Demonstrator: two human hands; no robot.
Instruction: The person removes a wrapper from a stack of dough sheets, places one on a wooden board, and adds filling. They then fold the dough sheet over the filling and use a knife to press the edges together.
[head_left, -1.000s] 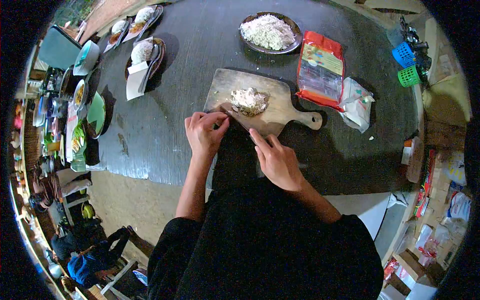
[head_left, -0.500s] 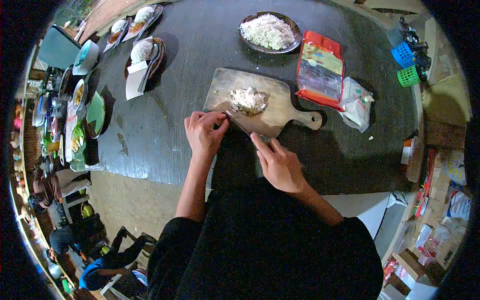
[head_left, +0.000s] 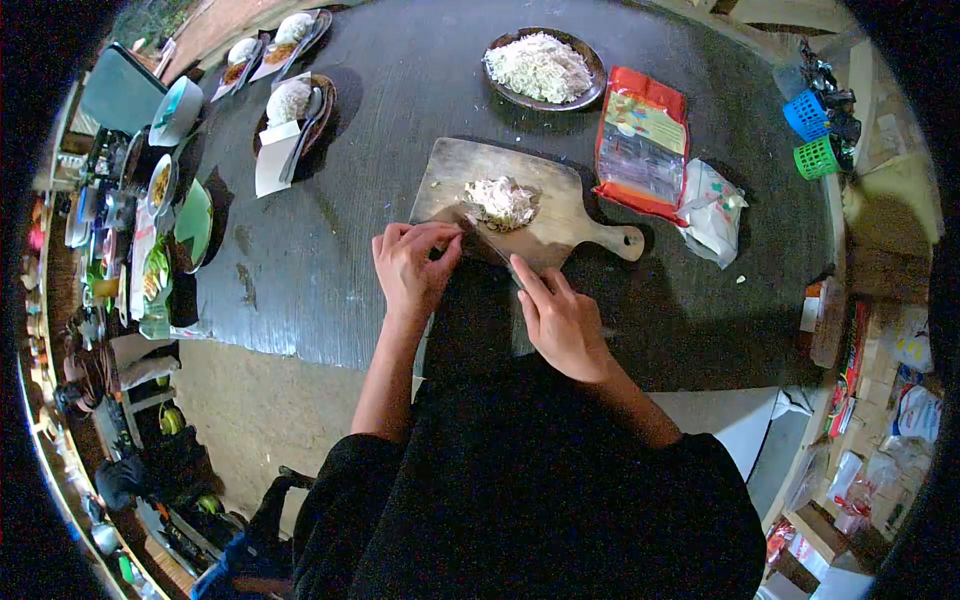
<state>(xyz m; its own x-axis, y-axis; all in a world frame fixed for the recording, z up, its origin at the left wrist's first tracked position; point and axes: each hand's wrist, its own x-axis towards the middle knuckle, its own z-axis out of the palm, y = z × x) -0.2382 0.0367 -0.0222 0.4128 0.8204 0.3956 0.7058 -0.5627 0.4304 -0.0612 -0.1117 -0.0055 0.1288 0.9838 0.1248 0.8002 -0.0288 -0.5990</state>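
Note:
A wooden cutting board (head_left: 550, 170) with a handle lies on the dark table, bearing a small heap of pale shredded food (head_left: 502, 203). At its near left edge is my left hand (head_left: 412, 265), thumb and forefinger pinched together; what is between them is too small to make out. My right hand (head_left: 563, 325) grips a knife (head_left: 492, 242), the forefinger stretched along it. The blade points up and left over the board, its tip close to my left fingertips. My fingers cover the knife's handle.
Beyond the board stands a dark plate heaped with white shreds (head_left: 540, 67). Right of it lie a red packet (head_left: 643, 140) and a crumpled white bag (head_left: 712, 212). Plates with rice (head_left: 290, 103), bowls (head_left: 176, 112) and a green plate (head_left: 194, 226) stand left. A person (head_left: 245, 560) is at lower left.
The knife tip and my right hand have shifted slightly up and right. My left hand keeps its pinch, nearly in place. The person at lower left has moved lower, partly out of view.

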